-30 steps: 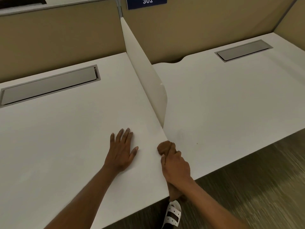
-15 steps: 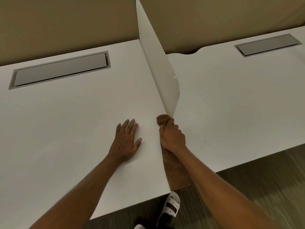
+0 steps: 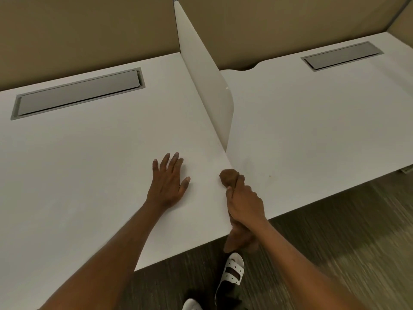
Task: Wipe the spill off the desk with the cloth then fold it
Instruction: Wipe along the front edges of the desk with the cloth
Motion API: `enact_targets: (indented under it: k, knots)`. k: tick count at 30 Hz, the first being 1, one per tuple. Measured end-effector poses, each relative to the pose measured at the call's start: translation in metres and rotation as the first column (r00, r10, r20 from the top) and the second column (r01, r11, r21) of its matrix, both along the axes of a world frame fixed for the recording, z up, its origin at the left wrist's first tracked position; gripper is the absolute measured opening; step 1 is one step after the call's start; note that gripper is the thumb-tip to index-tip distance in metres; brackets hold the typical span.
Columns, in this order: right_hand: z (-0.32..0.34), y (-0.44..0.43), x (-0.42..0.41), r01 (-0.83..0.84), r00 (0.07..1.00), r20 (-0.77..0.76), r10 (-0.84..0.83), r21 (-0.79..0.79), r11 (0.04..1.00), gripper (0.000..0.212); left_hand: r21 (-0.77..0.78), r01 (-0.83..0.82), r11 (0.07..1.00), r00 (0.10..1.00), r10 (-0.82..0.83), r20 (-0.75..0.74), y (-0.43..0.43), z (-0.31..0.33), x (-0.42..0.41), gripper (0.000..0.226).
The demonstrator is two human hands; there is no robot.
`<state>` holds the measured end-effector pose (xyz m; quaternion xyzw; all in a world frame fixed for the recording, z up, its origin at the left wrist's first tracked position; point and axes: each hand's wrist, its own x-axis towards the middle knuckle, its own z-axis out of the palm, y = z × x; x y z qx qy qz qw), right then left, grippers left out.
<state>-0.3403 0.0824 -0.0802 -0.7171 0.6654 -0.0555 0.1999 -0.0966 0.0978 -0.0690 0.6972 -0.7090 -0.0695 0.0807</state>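
Squarely at lower centre of the frame, my right hand (image 3: 245, 204) is clenched round one brown cloth (image 3: 229, 177), fingers curled tight about it. The cloth lies along the seam where two white desks meet: one bunched end sticks out above my fist, the other hangs off the front edge beneath my wrist. My left hand (image 3: 168, 182) lies flat on the left desk (image 3: 89, 164) just left of the seam, all five fingers straight and slightly spread, holding nothing.

One small yellowish speck (image 3: 269, 176) marks the right desk (image 3: 312, 130), just right of the cloth's upper end. One upright white divider (image 3: 207, 86) runs from top centre down to the seam, ending above the cloth. Two grey hatches are set into the desktops, one at upper left (image 3: 78, 92), one at upper right (image 3: 342, 55). Tan partition panels (image 3: 89, 30) back both desks. Two white sandals show at bottom centre over dark floor (image 3: 335, 242): one in full (image 3: 232, 271), one cut off by the frame's edge (image 3: 192, 305).
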Motion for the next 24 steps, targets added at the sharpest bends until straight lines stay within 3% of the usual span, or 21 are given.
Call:
enact_targets:
  k: [7, 11, 17, 21, 24]
  knots:
    - [0.005, 0.034, -0.005, 0.149, 0.989, 0.001, -0.149, 0.021, 0.989, 0.046, 0.064, 0.173, 0.983, 0.984, -0.175, 0.027, 0.041, -0.006, -0.009, 0.069]
    - [0.005, 0.052, 0.001, 0.333, 0.943, 0.031, -0.332, -0.027, 0.943, 0.038, 0.072, 0.292, 0.954, 0.956, -0.294, 0.019, 0.067, -0.01, -0.011, 0.066]
    - [-0.003, 0.081, 0.029, 0.685, 0.702, 0.247, -0.668, 0.024, 0.729, 0.037, 0.044, 0.333, 0.942, 0.943, -0.332, -0.041, 0.071, -0.007, -0.01, 0.06]
    - [0.004, 0.082, 0.049, 0.788, 0.553, 0.332, -0.764, 0.091, 0.609, 0.052, 0.028, 0.329, 0.944, 0.942, -0.325, -0.085, 0.071, -0.009, -0.01, 0.057]
    - [0.007, 0.085, 0.056, 0.809, 0.493, 0.348, -0.798, 0.155, 0.567, 0.064, 0.006, 0.326, 0.945, 0.939, -0.323, -0.123, 0.067, -0.01, -0.008, 0.061]
